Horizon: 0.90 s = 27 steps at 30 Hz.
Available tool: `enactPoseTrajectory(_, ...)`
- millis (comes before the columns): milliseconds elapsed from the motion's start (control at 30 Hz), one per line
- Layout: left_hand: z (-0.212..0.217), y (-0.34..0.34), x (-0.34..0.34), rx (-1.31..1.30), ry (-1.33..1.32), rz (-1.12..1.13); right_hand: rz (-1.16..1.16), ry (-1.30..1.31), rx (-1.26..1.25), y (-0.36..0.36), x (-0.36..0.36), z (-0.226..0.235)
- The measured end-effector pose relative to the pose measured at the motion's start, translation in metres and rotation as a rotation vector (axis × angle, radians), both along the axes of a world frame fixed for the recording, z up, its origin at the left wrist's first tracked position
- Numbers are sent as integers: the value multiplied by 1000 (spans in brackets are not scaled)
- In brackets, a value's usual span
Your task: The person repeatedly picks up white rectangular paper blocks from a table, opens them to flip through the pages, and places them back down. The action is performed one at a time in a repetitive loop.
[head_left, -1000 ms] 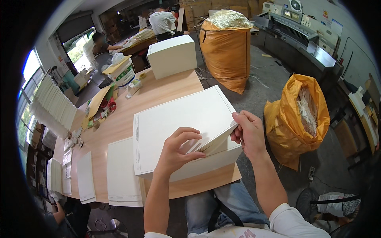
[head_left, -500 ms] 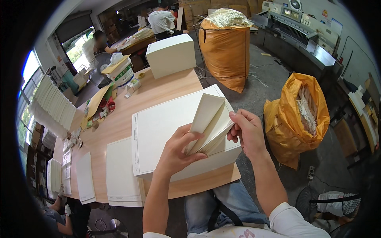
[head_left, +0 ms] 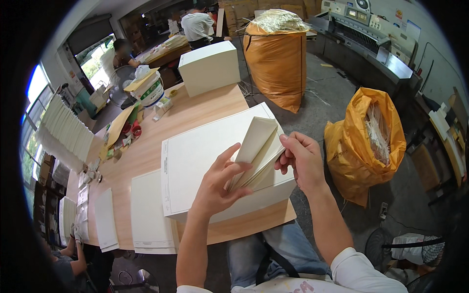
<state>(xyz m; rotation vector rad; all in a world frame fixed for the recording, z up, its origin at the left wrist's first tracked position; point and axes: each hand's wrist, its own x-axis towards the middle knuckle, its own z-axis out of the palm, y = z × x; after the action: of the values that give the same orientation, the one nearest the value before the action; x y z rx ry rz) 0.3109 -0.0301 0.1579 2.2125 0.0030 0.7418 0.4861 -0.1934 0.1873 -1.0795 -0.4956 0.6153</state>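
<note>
A small bundle of folded cream paper sheets [head_left: 259,141] is held tilted above a large block-like stack of white printed sheets [head_left: 205,151]. Pinched between the thumb and fingers of my right hand [head_left: 305,161] is the bundle's right edge. At its left lower side, my left hand [head_left: 217,183] holds the folded sheets loosely, index finger raised and another finger lying on the upper flap. Its thumb is at the lower edge. The folds fan slightly open between both hands, and the bundle's underside is hidden.
Flatter paper piles [head_left: 151,210] lie left on the wooden table [head_left: 220,100], with a white block [head_left: 210,68] at its far end. A white bucket [head_left: 146,90] stands there too. Orange sacks of paper strips [head_left: 342,146] stand right on the floor. Other people work beyond and lower left.
My left index finger has lifted off the folded sheets and spread upward. My right hand has shifted slightly left, keeping its pinch. At lower left, another person's hands have moved.
</note>
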Motion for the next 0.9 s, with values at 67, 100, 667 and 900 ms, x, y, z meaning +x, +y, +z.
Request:
enactPoseTrajectory(67, 4, -2, 0, 38, -2, 5, 5, -1, 5, -1, 1, -1)
enactPoseTrajectory(100, 4, -2, 1, 55, -3, 7, 8, -2, 6, -1, 1, -1)
enactPoseTrajectory(667, 6, -4, -1, 77, -4, 35, 37, -22, 15, -2, 0, -7)
enactPoseTrajectory(900, -1, -1, 2, -39, 6, 20, 24, -63, 24, -16, 7, -22)
